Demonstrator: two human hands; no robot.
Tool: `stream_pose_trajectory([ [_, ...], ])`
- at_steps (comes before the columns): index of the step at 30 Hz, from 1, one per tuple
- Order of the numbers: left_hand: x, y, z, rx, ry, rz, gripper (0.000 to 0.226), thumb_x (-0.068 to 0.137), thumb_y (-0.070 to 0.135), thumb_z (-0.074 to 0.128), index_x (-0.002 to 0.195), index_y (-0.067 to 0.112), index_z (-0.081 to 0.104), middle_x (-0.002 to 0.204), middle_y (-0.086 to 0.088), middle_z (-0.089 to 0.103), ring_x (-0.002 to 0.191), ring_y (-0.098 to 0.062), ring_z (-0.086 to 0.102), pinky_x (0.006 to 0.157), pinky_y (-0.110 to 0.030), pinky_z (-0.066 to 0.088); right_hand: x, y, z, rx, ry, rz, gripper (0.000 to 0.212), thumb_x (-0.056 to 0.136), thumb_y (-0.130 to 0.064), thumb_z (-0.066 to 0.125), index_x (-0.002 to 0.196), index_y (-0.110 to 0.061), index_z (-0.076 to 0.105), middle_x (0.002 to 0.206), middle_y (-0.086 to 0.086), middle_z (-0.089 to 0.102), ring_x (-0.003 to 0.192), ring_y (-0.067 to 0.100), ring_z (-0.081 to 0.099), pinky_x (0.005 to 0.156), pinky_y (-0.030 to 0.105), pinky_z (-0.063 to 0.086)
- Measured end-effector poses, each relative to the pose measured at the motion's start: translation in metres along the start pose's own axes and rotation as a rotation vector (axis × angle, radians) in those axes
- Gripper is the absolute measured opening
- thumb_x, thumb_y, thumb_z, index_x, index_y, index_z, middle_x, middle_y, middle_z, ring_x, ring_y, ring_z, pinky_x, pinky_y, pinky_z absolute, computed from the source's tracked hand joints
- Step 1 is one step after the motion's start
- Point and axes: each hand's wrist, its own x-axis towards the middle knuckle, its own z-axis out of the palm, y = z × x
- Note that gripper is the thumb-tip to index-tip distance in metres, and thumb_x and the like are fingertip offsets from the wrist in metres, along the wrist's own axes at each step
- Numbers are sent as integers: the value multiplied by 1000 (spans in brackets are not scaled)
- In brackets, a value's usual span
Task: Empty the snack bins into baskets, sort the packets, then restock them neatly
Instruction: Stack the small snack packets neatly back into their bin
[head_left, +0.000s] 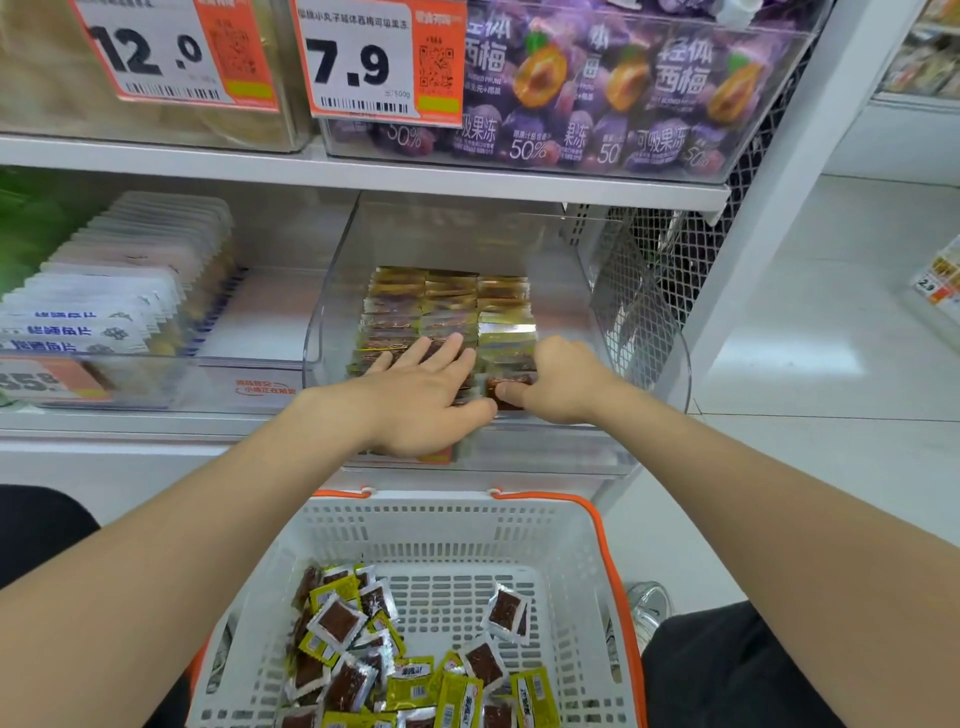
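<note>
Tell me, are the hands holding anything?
The right hand pinches one brown packet at its front edge, thumb on top. The left hand holds nothing, lying flat on the packed rows in the clear bin.

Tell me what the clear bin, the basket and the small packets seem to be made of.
The bin: clear rigid plastic, likely acrylic, glossy; the rows inside show through its walls, which catch glare. The basket: white moulded plastic, matte, with slotted walls and orange trim. The packets: thin glossy film, perhaps foil-backed, judging by crimped zigzag edges and silvery glints.
</note>
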Motion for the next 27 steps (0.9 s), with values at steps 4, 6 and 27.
stream_pose_trajectory([
  [4, -1, 0, 1, -7, 21, -11, 80, 104, 67, 23, 168, 25, -3, 173, 7, -20, 160, -21, -15, 130, -51, 0, 5, -5, 6, 89, 19, 69, 42, 93, -51, 74, 96, -15, 55, 102, 9, 62, 91, 27, 56, 63, 31, 40],
  [6, -1, 0, 4, -28, 53, 6, 79, 105, 64, 25, 167, 26, -3, 173, 8, -18, 160, -19, -15, 130, -51, -1, 3, -7, 5, 141, -9, 136, 63, 92, -51, 75, 129, -8, 47, 125, 12, 57, 103, 29, 59, 77, 33, 45],
  [27, 8, -7, 12, -55, 135, 107, 59, 105, 56, 29, 162, 47, 19, 175, 9, -2, 161, -23, -3, 127, -56, 5, -6, -10, -18, 75, -197, 83, 30, 92, -27, 79, 88, -19, 50, 99, 7, 61, 86, 25, 68, 72, 35, 61],
])
